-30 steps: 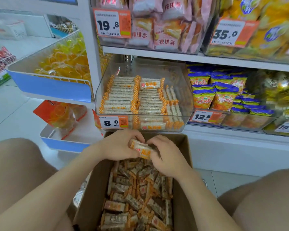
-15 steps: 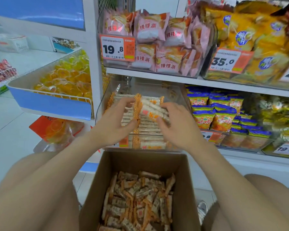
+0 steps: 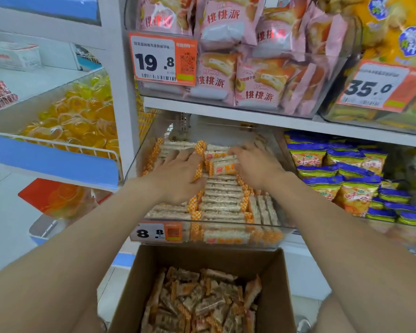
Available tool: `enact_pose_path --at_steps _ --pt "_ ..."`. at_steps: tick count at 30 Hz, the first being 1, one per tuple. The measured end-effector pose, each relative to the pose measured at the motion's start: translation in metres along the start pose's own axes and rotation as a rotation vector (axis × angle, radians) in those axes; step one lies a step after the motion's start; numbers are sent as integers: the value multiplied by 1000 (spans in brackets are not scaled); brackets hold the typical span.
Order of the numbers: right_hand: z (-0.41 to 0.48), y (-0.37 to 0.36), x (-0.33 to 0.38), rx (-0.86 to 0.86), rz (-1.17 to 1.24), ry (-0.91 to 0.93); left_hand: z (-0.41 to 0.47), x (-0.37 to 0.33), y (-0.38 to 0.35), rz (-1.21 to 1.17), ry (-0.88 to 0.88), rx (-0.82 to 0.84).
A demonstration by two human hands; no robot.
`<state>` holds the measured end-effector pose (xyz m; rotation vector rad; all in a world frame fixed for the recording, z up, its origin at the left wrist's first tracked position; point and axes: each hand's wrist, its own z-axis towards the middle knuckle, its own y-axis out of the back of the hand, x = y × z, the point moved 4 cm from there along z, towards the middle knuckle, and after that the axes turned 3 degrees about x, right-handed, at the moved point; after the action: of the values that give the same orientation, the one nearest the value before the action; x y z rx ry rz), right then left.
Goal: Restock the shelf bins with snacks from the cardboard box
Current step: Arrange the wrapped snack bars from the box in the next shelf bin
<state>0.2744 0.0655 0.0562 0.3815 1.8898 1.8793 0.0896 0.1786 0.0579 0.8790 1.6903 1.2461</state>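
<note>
- Left grip (image 3: 178, 179) spread flat, pressing the rows (image 3: 221, 203) in the clear bin (image 3: 226, 131).
- Right grip (image 3: 255, 164) pinches snack bars (image 3: 223, 164) above those rows.
- Cardboard box (image 3: 274, 296) near, its bottom cut off.

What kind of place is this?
Likely a snack shop or supermarket aisle: orange price tags on clear shelf bins, packaged snack bars stacked inside, a cardboard box of restock below.

Bright even light, blurred wide-angle edges
</note>
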Motion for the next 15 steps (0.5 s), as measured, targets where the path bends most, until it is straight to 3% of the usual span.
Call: enact_pose_path --at_steps 5,15 --pt "17 -19 -3 52 31 29 19 6 -5 28 5 32" --pt "24 -26 17 -47 123 20 30 17 -9 34 73 64"
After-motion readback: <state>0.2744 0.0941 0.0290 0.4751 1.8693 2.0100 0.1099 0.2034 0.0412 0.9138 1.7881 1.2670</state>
